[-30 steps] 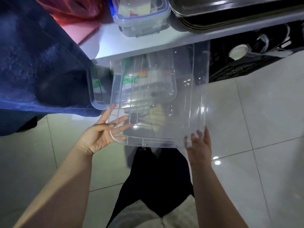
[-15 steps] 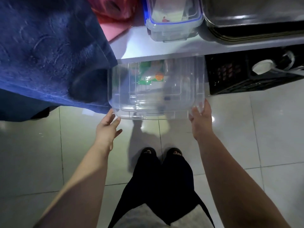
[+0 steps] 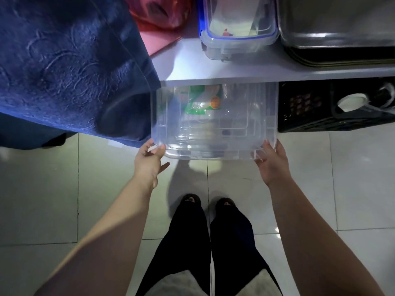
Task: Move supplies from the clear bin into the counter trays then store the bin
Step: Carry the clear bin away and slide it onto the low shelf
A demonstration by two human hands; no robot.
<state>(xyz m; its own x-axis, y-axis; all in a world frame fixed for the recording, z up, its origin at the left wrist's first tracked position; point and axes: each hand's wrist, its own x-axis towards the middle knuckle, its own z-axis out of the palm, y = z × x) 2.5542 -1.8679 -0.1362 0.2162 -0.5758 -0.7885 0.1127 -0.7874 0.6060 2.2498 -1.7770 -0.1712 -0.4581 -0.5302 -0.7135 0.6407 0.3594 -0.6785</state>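
The clear bin (image 3: 213, 150) sits low under the white counter (image 3: 183, 67), its far half hidden beneath the counter edge. Through its walls I see a green and orange packet (image 3: 198, 101) and other clear containers behind or below it. My left hand (image 3: 149, 161) touches the bin's near left corner with fingers curled on the rim. My right hand (image 3: 270, 162) holds the near right corner. On the counter stand a clear tub with a blue-rimmed lid (image 3: 237, 24) and a steel tray (image 3: 337, 28).
A dark blue cloth (image 3: 70, 67) hangs over the left side, next to the bin. A black crate (image 3: 333, 110) with a white-capped item stands to the bin's right. A red bag (image 3: 158, 13) lies on the counter. My feet (image 3: 209, 204) stand on pale floor tiles.
The bin has gone from tilted and held out in front of the counter to level and pushed in under it. Both hands followed it forward to its near corners.
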